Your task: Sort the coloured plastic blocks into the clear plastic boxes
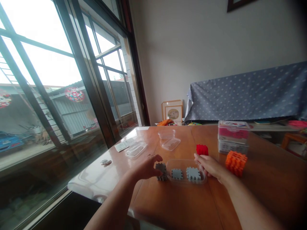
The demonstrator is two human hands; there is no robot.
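Note:
A clear plastic container (184, 183) sits in front of me on the table. Two groups of grey notched tiles lie inside it, a left one (177, 174) and a larger right one (193, 174). My left hand (150, 166) curves its thumb and fingers about a stack of grey notched tiles (161, 172), which stands just left of the container. At the container's right end, my right hand (211, 166) grips the rim; part of its fingers is hidden. Just behind that hand is a red notched block (202, 149). An orange stack of notched pieces (236, 163) stands to its right.
Two stacked clear boxes (233, 137) with pink and grey contents stand at the right. Farther back lie an open clear container (166, 134) and clear lids (136, 149). Small pale pieces (106, 162) and a printed card (122, 146) are on the wooden table (172, 204) at left.

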